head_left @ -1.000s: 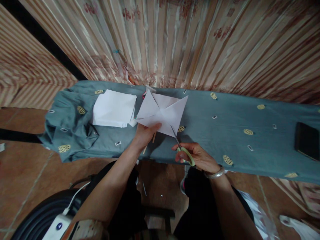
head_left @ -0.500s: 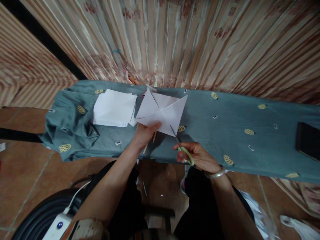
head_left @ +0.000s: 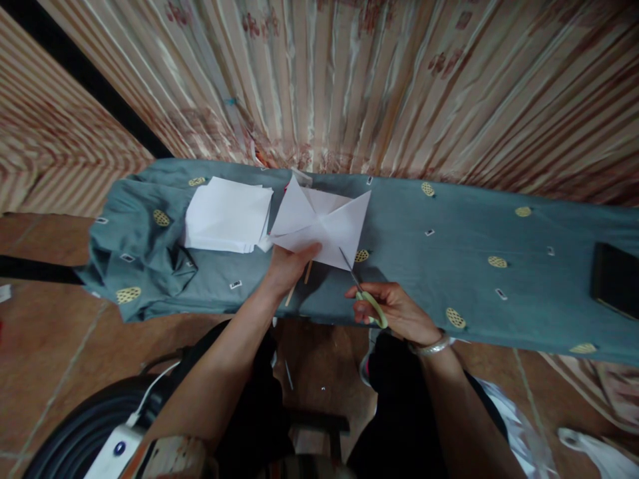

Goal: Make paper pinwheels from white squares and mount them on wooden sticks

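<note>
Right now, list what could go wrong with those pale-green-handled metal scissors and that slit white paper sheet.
The right hand aims the pale-green-handled metal scissors toward the middle of the slit white paper sheet, near the left hand's thumb; a slip might nick it. Other slits already run toward that middle, so cutting too far could sever a flap or tear the sheet apart.

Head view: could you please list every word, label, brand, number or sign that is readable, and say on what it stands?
Nothing is readable.
Cloth: small black-and-white prints, too small.
White device: dark round spot, any mark too blurred.
Curtain: red prints, too blurred to tell whether they are letters.
Held paper, paper stack: no writing visible.
</note>
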A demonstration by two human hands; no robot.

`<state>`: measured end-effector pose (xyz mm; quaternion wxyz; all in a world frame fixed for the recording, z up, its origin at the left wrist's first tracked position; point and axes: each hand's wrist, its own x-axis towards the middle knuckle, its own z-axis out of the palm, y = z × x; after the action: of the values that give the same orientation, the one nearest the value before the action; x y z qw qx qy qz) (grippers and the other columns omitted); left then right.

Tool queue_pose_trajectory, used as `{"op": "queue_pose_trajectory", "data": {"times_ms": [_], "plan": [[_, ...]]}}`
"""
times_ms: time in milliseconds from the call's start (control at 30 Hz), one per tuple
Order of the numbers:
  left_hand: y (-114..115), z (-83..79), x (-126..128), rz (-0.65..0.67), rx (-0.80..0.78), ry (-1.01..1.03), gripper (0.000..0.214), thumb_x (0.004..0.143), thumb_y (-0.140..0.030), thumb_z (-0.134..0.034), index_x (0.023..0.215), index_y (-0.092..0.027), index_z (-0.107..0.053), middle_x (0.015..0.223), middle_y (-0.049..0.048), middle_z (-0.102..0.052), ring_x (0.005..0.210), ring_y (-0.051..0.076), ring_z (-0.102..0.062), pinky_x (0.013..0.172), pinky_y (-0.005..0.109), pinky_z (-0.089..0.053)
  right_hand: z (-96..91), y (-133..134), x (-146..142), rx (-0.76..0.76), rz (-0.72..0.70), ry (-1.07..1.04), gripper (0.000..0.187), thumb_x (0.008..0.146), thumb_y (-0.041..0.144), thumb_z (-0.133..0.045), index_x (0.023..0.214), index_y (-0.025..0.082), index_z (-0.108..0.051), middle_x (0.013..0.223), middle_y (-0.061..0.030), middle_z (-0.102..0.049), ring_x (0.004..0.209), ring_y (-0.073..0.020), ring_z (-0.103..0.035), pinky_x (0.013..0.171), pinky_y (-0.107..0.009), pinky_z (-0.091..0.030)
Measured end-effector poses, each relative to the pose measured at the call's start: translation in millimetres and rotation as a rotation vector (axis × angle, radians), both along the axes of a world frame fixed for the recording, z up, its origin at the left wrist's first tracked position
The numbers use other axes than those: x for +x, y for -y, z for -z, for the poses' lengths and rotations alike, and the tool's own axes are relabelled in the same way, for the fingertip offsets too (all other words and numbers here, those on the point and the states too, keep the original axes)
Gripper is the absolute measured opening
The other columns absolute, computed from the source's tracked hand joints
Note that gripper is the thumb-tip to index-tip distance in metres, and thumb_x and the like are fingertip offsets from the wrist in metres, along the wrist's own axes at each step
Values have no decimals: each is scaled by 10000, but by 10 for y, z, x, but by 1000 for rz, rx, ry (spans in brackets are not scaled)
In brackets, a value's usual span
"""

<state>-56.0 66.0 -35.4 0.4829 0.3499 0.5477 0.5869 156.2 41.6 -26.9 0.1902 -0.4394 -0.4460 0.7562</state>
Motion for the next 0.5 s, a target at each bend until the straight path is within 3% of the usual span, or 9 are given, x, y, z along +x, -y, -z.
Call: {"op": "queue_pose_trajectory", "data": {"times_ms": [233, 500], "plan": [[-1, 11, -8, 2, 9, -28, 553, 578, -338, -784, 1084, -144, -675, 1101, 111, -731, 1002, 259, -659, 945, 413, -520, -3, 1, -12, -63, 33, 4, 505, 563, 450, -897, 876, 128, -666, 602, 54, -586, 506, -34, -550, 474, -149, -419], [-10, 25, -8, 2, 25, -3, 554, 579, -326, -785, 1092, -149, -672, 1097, 108, -728, 1010, 253, -656, 952, 404, -518, 13, -1, -10, -14, 35, -8, 441, 573, 444, -892, 829, 149, -688, 578, 51, -600, 476, -50, -544, 443, -175, -425]]}}
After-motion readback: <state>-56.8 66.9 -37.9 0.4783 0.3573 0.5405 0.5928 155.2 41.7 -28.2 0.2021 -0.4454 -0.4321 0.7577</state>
